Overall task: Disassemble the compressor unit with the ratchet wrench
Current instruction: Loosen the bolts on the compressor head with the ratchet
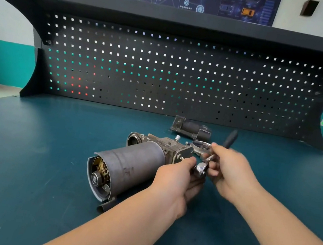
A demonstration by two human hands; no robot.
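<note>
Centrally, the compressor (128, 168) is lying on its side on the green bench (23, 164), its dark cylindrical motor can pointing toward the person with the brush end showing open, and its cast metal head running away toward the pegboard (175, 71). At the head's near right corner the ratchet (208, 162) is hanging with its chrome head low and its black handle rising up and away to the right. The right hand (231, 171) is gripping the shank with curled fingers, though blur is hiding how firmly. The left hand (177, 180) is reaching over the can's right side, with fingers curled around the drive head; whether it is pinching the socket or only steadying it cannot be told. A bright stud is poking out of the casting just beside the left fingertips.

To do this step well, the socket is probably needing to be seated fully and squarely on the fastener before any swing, with the left hand pressing the head inward. Since the can is round and lying loose, it could be rolling under torque, so bracing it is wise. Short, even strokes would be limiting slip.

Behind, a smaller dark unit (192, 129) is resting apart, and a shiny round cap (200, 145) is lying near the right hand.
</note>
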